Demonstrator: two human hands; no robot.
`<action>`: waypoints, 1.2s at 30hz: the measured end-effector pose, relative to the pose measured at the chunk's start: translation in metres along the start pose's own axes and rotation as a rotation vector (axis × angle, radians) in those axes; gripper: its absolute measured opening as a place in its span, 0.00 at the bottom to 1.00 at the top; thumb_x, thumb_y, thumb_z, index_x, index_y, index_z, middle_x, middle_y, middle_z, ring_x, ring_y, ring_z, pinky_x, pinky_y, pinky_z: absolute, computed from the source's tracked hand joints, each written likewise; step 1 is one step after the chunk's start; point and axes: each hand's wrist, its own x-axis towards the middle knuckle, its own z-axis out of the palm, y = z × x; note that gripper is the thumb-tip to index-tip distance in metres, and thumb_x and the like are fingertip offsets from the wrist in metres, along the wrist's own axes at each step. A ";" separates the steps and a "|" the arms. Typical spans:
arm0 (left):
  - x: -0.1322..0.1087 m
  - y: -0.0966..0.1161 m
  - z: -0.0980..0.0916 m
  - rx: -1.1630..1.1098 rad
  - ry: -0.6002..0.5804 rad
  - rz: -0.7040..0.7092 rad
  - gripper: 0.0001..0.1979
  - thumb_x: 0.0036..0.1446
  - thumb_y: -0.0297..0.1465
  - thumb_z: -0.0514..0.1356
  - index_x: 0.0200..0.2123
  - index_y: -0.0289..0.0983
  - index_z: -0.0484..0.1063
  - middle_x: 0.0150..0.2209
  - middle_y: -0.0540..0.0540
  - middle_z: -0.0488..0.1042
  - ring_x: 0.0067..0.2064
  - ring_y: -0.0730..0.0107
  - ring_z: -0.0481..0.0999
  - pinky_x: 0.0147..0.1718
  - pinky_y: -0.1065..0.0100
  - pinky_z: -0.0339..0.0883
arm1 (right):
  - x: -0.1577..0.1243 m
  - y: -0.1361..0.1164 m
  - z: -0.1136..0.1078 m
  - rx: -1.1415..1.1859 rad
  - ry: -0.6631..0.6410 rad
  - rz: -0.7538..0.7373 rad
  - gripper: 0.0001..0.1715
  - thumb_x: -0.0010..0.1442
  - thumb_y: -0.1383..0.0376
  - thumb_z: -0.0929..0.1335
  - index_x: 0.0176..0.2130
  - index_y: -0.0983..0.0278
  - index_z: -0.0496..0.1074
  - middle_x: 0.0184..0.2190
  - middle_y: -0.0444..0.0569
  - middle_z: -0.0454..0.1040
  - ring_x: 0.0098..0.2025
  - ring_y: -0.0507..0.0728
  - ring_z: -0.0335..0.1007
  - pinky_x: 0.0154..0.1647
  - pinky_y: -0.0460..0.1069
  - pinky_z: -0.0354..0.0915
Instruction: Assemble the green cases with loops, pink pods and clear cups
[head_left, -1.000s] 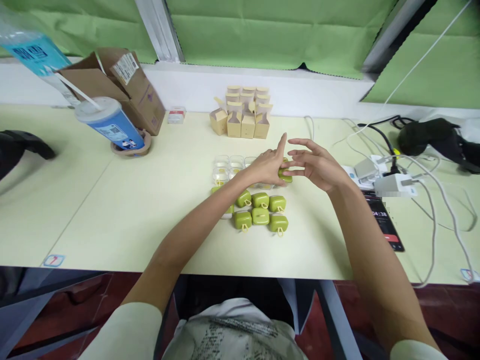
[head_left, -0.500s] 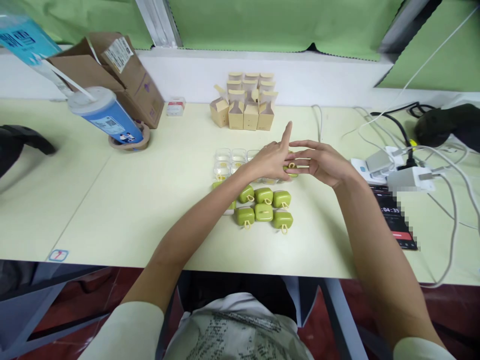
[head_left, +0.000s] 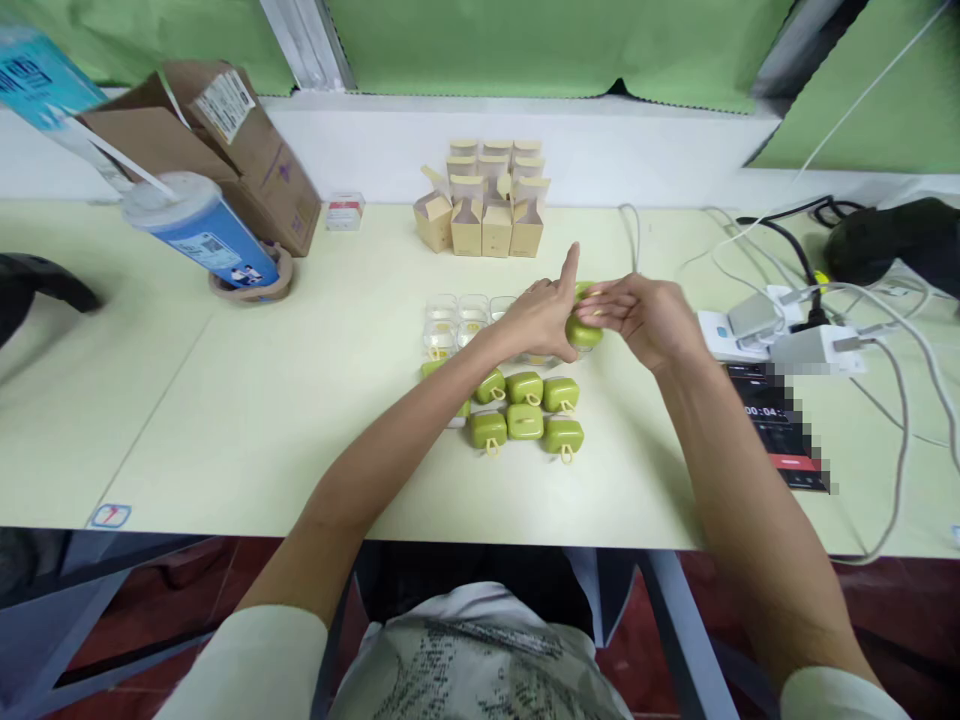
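Observation:
My left hand (head_left: 541, 318) reaches over a block of small clear containers (head_left: 442, 328), thumb and index finger spread wide, the other fingers partly hidden. Just right of it, small rounded green cases (head_left: 585, 334) sit at the block's right end, one behind the other. My right hand (head_left: 637, 310) has its fingers pressed together on these green cases, from the right side; its fingertips partly cover them. Closer to me, several more green cases (head_left: 525, 422) with pale yellow loops stand in rows on the table, some hidden under my left forearm.
Several open small cardboard boxes (head_left: 482, 230) stand against the wall. At left are a blue lidded cup (head_left: 221, 250), a brown carton (head_left: 262, 170) and a small white-red box (head_left: 345, 212). Chargers with cables (head_left: 810, 345) and a phone (head_left: 780, 430) lie at right.
My right hand's fingers have come together on the green cases, having been spread apart before. The left hand keeps nearly the same pose. The whole view has shifted slightly.

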 end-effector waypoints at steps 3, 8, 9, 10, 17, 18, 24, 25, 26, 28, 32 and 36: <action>0.000 -0.006 0.001 -0.040 -0.017 0.016 0.85 0.48 0.39 0.79 0.81 0.35 0.10 0.66 0.26 0.78 0.70 0.34 0.73 0.69 0.43 0.69 | -0.021 -0.026 -0.016 0.048 0.017 -0.127 0.13 0.58 0.69 0.69 0.31 0.67 0.86 0.28 0.55 0.86 0.29 0.55 0.83 0.36 0.44 0.82; -0.008 -0.015 -0.042 -0.136 -0.071 0.098 0.77 0.47 0.53 0.79 0.86 0.41 0.34 0.81 0.28 0.60 0.82 0.33 0.57 0.78 0.42 0.57 | -0.073 -0.017 -0.045 -0.058 -0.102 0.007 0.11 0.52 0.69 0.73 0.33 0.69 0.87 0.28 0.56 0.86 0.27 0.56 0.84 0.31 0.45 0.80; -0.015 -0.017 -0.055 -0.136 -0.035 0.110 0.72 0.49 0.54 0.79 0.85 0.42 0.43 0.83 0.31 0.57 0.83 0.34 0.57 0.79 0.44 0.55 | -0.082 -0.005 -0.048 -0.066 -0.115 0.060 0.10 0.51 0.68 0.74 0.33 0.69 0.87 0.28 0.57 0.86 0.28 0.57 0.85 0.31 0.46 0.81; -0.024 -0.018 -0.068 -0.133 0.024 0.116 0.64 0.54 0.54 0.76 0.84 0.42 0.50 0.83 0.34 0.57 0.82 0.37 0.59 0.80 0.46 0.56 | -0.090 0.008 -0.050 -0.068 -0.130 0.100 0.10 0.51 0.66 0.76 0.34 0.68 0.87 0.29 0.57 0.87 0.29 0.58 0.86 0.33 0.47 0.82; -0.126 -0.046 -0.111 -0.048 0.237 -0.078 0.19 0.67 0.37 0.65 0.59 0.40 0.83 0.61 0.41 0.85 0.64 0.53 0.81 0.64 0.54 0.77 | -0.111 0.033 -0.059 -0.061 -0.125 0.132 0.26 0.51 0.62 0.79 0.50 0.63 0.87 0.41 0.58 0.90 0.44 0.65 0.91 0.35 0.50 0.82; -0.136 -0.051 -0.113 -0.032 0.210 -0.115 0.18 0.67 0.35 0.64 0.57 0.39 0.84 0.59 0.40 0.86 0.62 0.53 0.83 0.61 0.54 0.78 | -0.107 0.024 -0.061 -0.110 -0.090 0.066 0.25 0.52 0.62 0.78 0.51 0.63 0.86 0.40 0.57 0.90 0.41 0.64 0.91 0.31 0.49 0.79; -0.138 -0.051 -0.118 0.314 0.052 -0.121 0.20 0.69 0.31 0.60 0.59 0.38 0.85 0.58 0.39 0.87 0.63 0.48 0.81 0.66 0.49 0.73 | -0.056 -0.015 -0.030 -0.871 -0.055 -0.456 0.16 0.64 0.67 0.69 0.45 0.64 0.87 0.41 0.54 0.89 0.31 0.58 0.80 0.41 0.54 0.76; -0.132 -0.049 -0.117 0.361 0.025 -0.107 0.21 0.70 0.31 0.59 0.61 0.38 0.84 0.58 0.38 0.86 0.64 0.47 0.80 0.66 0.48 0.73 | -0.046 -0.015 -0.018 -1.038 -0.093 -0.482 0.18 0.66 0.68 0.68 0.48 0.63 0.87 0.45 0.54 0.90 0.34 0.59 0.80 0.47 0.57 0.76; -0.126 -0.047 -0.116 0.402 -0.006 -0.098 0.22 0.70 0.30 0.59 0.63 0.37 0.83 0.58 0.37 0.86 0.63 0.46 0.80 0.65 0.48 0.72 | -0.038 -0.013 -0.006 -1.191 -0.128 -0.486 0.19 0.67 0.68 0.68 0.51 0.63 0.87 0.49 0.56 0.89 0.38 0.61 0.81 0.51 0.58 0.75; -0.114 -0.045 -0.114 0.478 -0.073 -0.085 0.23 0.70 0.28 0.58 0.64 0.37 0.82 0.57 0.37 0.87 0.61 0.45 0.80 0.62 0.48 0.72 | -0.027 -0.008 0.015 -1.432 -0.173 -0.465 0.23 0.70 0.67 0.69 0.59 0.65 0.85 0.53 0.60 0.87 0.49 0.68 0.81 0.54 0.60 0.73; -0.102 -0.053 -0.113 0.557 -0.172 -0.067 0.22 0.69 0.24 0.57 0.58 0.40 0.85 0.51 0.40 0.89 0.58 0.45 0.78 0.56 0.51 0.70 | -0.016 -0.001 0.038 -1.653 -0.239 -0.378 0.24 0.72 0.64 0.70 0.63 0.64 0.83 0.53 0.62 0.85 0.60 0.74 0.75 0.46 0.59 0.73; -0.100 -0.062 -0.117 0.452 -0.198 -0.051 0.19 0.70 0.23 0.58 0.50 0.43 0.88 0.46 0.44 0.89 0.53 0.50 0.79 0.51 0.55 0.70 | -0.010 -0.006 0.044 -1.702 -0.300 -0.200 0.19 0.72 0.67 0.70 0.57 0.62 0.86 0.53 0.60 0.85 0.55 0.71 0.78 0.42 0.56 0.71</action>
